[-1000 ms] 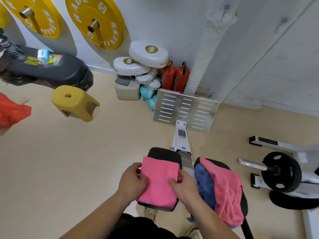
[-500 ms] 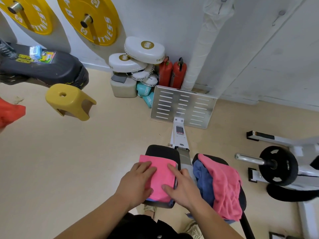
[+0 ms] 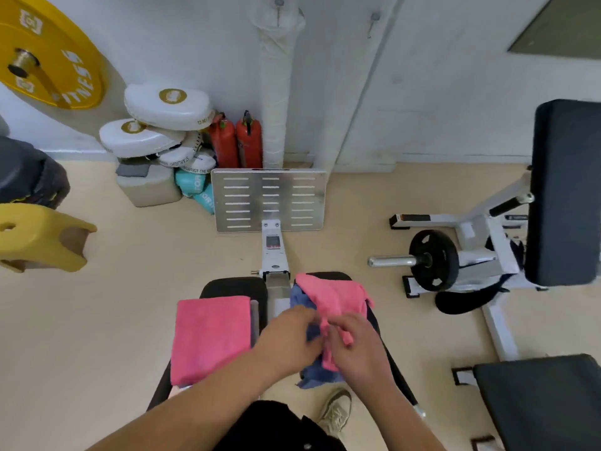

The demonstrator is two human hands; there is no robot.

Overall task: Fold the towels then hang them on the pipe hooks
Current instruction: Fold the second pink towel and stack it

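Note:
A folded pink towel (image 3: 211, 336) lies flat on the left black pad (image 3: 234, 286) of a gym machine. On the right pad sits a crumpled pink towel (image 3: 331, 297) over a crumpled blue towel (image 3: 317, 374). My left hand (image 3: 287, 336) and my right hand (image 3: 356, 348) meet over this pile, both pinching the crumpled pink towel's near edge. Two small hooks (image 3: 278, 3) are fixed high up on the wrapped white pipe (image 3: 276, 92) and the slanted pipe beside it.
A slotted metal footplate (image 3: 268, 201) stands ahead, with red extinguishers (image 3: 237, 141) and white pads (image 3: 169, 105) behind. A yellow stool (image 3: 42, 237) is at left. A plate-loaded white machine (image 3: 432, 260) and black padded benches (image 3: 566, 190) are at right. My shoe (image 3: 336, 408) is below.
Both hands left the folded pink towel on the left pad and moved right to the crumpled pile, taking hold of the pink towel there. The view swung rightwards.

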